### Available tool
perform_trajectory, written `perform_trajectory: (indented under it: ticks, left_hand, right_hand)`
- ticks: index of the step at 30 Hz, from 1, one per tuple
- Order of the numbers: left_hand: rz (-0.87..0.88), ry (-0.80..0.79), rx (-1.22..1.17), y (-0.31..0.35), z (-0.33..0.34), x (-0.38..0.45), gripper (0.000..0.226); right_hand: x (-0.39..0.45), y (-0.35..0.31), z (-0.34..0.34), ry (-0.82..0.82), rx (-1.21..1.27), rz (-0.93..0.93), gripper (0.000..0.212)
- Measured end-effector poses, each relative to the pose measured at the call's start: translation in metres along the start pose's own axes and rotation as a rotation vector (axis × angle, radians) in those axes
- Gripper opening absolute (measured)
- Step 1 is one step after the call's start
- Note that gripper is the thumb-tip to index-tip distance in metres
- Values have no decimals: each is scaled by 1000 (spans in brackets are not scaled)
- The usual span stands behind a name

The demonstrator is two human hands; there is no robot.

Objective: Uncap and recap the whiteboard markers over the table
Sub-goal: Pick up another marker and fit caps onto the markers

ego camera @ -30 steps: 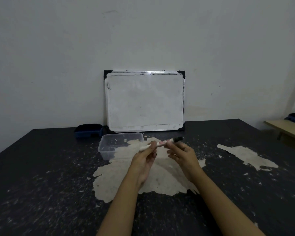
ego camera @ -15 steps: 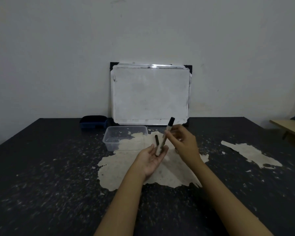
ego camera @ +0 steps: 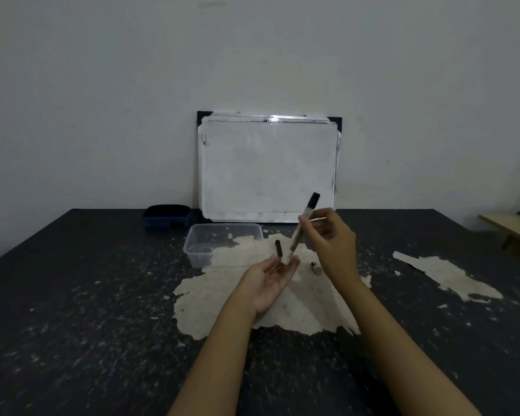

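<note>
My right hand (ego camera: pixel 333 244) pinches a whiteboard marker (ego camera: pixel 301 232) around its middle. The marker has a pale barrel and a black cap on its upper end, and it stands tilted above the table. Its lower end touches the fingertips of my left hand (ego camera: pixel 269 280), which lies palm up with the fingers spread and holds nothing. Just beyond my left fingers, a short black piece (ego camera: pixel 279 249) lies on the table; I cannot tell whether it is a cap or a marker. The end of another marker (ego camera: pixel 315 268) shows under my right hand.
A clear plastic tub (ego camera: pixel 222 235) stands behind my left hand. Leaning on the wall behind it is a small whiteboard (ego camera: pixel 267 166), with a dark blue eraser box (ego camera: pixel 166 216) to its left. The black table (ego camera: pixel 87 310) has worn pale patches. A wooden bench (ego camera: pixel 514 226) is far right.
The marker was held level between both hands. Now my right hand alone holds it tilted upright, and my left hand has let go and turned palm up under its lower end.
</note>
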State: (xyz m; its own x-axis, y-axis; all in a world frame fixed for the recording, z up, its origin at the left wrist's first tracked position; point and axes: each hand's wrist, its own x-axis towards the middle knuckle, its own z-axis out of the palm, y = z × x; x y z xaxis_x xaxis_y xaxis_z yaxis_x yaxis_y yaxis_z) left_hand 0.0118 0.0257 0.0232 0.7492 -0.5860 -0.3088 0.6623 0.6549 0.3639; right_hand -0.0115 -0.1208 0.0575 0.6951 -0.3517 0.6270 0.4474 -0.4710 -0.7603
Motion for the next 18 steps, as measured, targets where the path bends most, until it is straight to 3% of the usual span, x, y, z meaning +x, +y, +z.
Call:
perform_trajectory:
  ticks: [8, 11, 18]
  left_hand:
    - [-4, -36, 46, 0, 0, 3, 32]
    - [-3, -30, 44, -1, 0, 4, 33]
    - [-45, -60, -29, 1, 0, 4, 43]
  right_hand:
    - [0, -11, -2, 44, -11, -86, 12]
    - [-1, -11, 3, -43, -126, -106, 21]
    - [-9, -12, 7, -43, -173, -228, 29]
